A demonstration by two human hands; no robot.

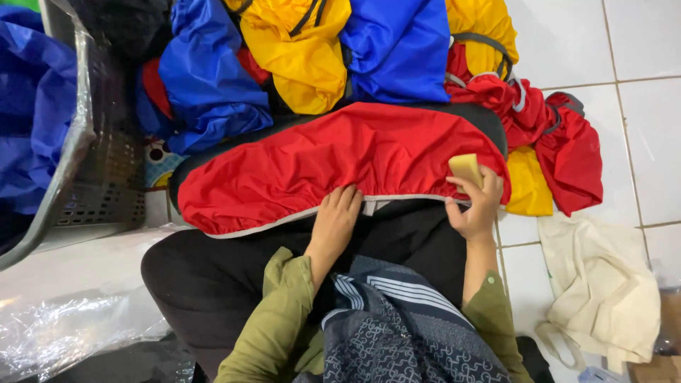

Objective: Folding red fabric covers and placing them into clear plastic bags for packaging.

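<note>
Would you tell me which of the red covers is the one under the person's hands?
It is the large red cover with the pale hem, spread flat across the lap. The left hand presses its edge; the right hand holds a yellow block on it. The other red cover lies crumpled.

A grey plastic laundry basket [85, 163] stands at the left, with blue fabric [28, 106] beside it. Yellow [301, 57], blue [397, 46] and red covers [567, 149] lie heaped behind. A cream cloth bag [603, 284] rests on white floor tiles [638, 42], clear plastic sheeting [71, 319] opposite.
</note>
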